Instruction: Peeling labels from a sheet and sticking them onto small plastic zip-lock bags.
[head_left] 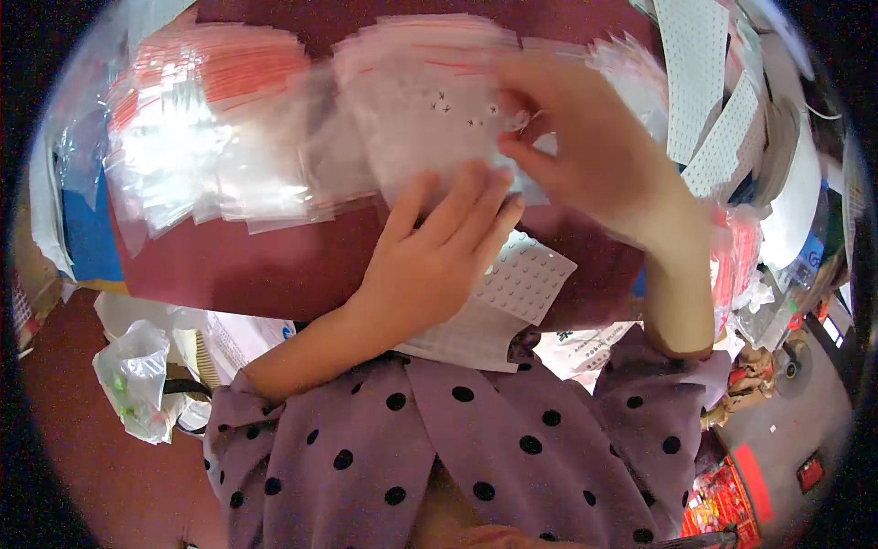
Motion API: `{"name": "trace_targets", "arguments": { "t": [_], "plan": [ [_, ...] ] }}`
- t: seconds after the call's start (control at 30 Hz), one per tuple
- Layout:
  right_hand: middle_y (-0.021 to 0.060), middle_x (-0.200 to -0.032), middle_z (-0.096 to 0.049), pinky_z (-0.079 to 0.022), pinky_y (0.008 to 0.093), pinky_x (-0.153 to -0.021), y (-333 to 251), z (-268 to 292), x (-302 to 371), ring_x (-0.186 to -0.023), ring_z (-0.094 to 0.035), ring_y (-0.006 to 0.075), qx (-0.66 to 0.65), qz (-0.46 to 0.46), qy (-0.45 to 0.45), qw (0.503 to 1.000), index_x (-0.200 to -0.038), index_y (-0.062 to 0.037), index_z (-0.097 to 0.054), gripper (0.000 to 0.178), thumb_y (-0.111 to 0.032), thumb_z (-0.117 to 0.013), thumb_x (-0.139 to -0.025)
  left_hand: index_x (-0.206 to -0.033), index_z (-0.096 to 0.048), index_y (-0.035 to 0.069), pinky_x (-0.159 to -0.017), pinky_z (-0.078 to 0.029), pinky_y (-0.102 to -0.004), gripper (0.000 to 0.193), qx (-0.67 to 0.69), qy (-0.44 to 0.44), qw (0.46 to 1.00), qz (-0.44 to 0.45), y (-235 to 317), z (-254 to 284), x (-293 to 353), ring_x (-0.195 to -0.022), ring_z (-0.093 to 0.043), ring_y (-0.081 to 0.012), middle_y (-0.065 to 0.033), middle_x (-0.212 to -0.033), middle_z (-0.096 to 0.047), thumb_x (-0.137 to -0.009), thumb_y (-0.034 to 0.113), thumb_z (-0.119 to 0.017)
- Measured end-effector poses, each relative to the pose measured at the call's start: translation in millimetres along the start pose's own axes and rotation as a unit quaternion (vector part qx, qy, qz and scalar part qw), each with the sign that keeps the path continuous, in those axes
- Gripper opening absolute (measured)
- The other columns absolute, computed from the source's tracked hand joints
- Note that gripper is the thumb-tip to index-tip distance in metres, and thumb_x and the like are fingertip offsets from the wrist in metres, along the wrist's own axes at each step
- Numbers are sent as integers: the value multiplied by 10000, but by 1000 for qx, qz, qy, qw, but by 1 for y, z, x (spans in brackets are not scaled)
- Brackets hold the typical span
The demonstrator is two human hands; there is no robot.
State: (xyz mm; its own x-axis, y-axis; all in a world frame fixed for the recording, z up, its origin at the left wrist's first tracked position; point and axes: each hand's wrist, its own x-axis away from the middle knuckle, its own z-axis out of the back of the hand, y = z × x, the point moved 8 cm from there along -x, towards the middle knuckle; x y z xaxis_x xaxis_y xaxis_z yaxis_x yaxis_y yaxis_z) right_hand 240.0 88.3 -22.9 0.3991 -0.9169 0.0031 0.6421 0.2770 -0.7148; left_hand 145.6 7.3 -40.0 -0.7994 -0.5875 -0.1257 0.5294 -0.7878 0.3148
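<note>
The right hand (585,137) has its thumb and forefinger curved toward each other, with a small whitish piece (523,119) between them; blur hides whether the fingers actually grip it. The left hand (439,242) is palm down, its fingers lightly spread and bent over the lower part of a clear zip bag (393,128), apparently steadying it rather than clasping anything.

Just above those fingertips, several tiny dark-marked pieces (471,122) show against the bag, which tops a fanned pile in the middle of the dark red table (238,265). Whether they lie inside the bag or on it cannot be told. This one portion looks under way, not finished: the pieces are scattered, and another seems to be at the right fingers.

Below the left hand, a white card with rows of raised dots (530,284) reaches over the near table edge. To the left, a broad spread of red-striped zip bags (256,73) overlaps the middle pile; whether those are filled is unclear. More white dotted cards (722,137) lie at the upper right, suggesting plenty of material is left.
</note>
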Motion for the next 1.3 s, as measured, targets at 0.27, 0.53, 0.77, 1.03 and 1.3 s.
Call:
{"name": "trace_targets", "arguments": {
  "t": [0.27, 0.53, 0.77, 1.03, 1.3],
  "plan": [
    [100, -865, -559, -461, 318, -664, 2, 22, -4, -799, -570, 258, 365, -80, -1, 928, -979, -48, -528, 380, -2, -685, -636, -1171, -559, 139, -947, -352, -428, 461, 22, 17, 999, 33, -6, 1, 3, -1156, -482, -225, -48, -1296, -486, -710, 146, -555],
    [78, -846, -605, -408, 425, -788, -7, 19, -3, -896, -569, 294, 378, -75, 64, 921, -870, -111, -606, 319, -191, -737, -590, -1171, -556, 112, -941, -364, -394, 436, 46, 23, 999, 12, -6, 5, 2, -1154, -475, -240, -62, -1288, -483, -737, 150, -528],
    [60, -803, -578, -383, 397, -743, -6, -1, 0, -826, -548, 246, 77, -29, -35, 996, -733, -73, -568, 284, -205, -763, -575, -1141, -564, 86, -949, -364, -384, 434, 72, 30, 997, 13, -6, 4, 1, -1156, -462, -249, -74, -1268, -488, -711, 132, -533],
    [73, -749, -561, -415, 353, -669, 2, 25, 8, -724, -565, 248, 313, -79, 25, 946, -790, -62, -589, 252, -218, -733, -653, -1006, -631, 94, -828, -458, -367, 313, 205, 100, 973, 20, -10, 34, 9, -967, -578, -278, -69, -1043, -613, -694, 93, -615],
    [113, -872, -552, -467, 321, -693, -62, -1, 43, -815, -579, 272, -48, -26, -8, 998, -927, -13, -576, 221, 65, -602, -721, -967, -602, -4, -685, -433, -243, 188, 668, -20, 702, 247, -38, 12, 23, -791, -538, -60, -29, -833, -618, -890, 162, -562]
  ]
}}
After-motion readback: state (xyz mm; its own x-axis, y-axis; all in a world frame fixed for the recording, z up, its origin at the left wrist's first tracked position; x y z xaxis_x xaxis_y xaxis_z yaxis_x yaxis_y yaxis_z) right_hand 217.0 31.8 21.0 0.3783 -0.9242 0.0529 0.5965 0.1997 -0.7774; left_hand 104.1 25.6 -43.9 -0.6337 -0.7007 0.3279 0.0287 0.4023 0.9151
